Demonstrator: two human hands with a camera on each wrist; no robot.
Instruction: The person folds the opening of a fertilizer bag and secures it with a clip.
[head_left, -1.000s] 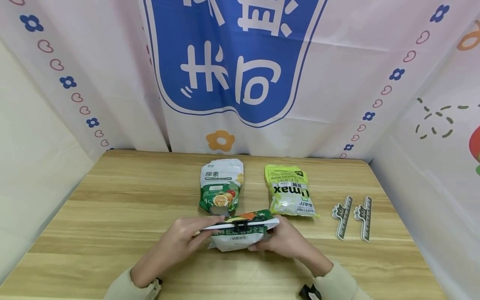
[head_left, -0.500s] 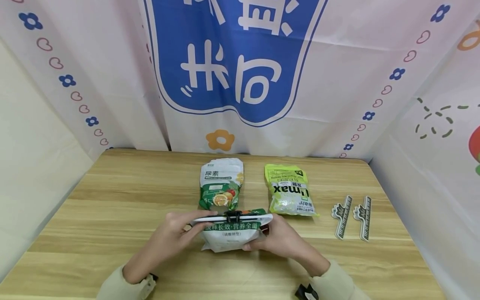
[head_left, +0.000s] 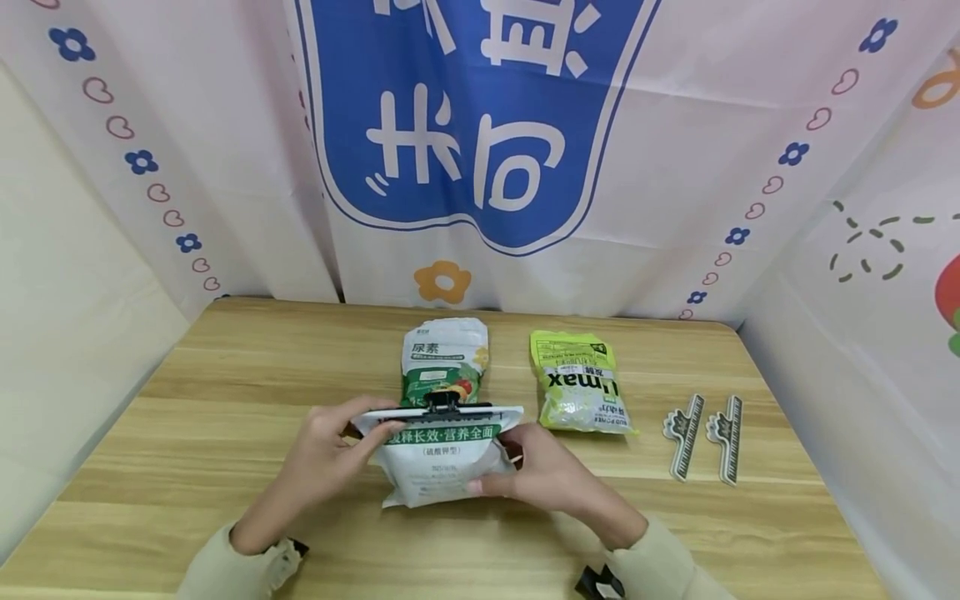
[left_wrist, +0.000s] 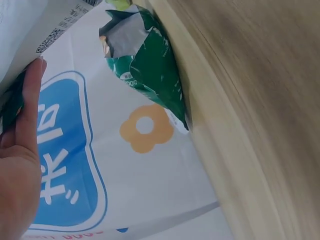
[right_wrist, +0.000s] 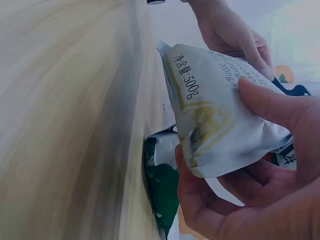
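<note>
I can read 净含量:500g, 营养全面 and (硫酸钾型) on the held bag (head_left: pixel 435 473), 尿素 on the white-and-green bag (head_left: pixel 444 343) behind it, and "max" and "POWER" on the lime bag (head_left: pixel 581 383).

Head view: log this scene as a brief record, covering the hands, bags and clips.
Held bag: white with a green band
Clip on it: black centre, across the bag's top
Left hand: pinches the held bag's top left edge
Right hand: grips its right side
Behind: green-and-white bag, partly hidden
Farther right: lime-green bag
Loose clips: two, side by side, at the table's right
</note>
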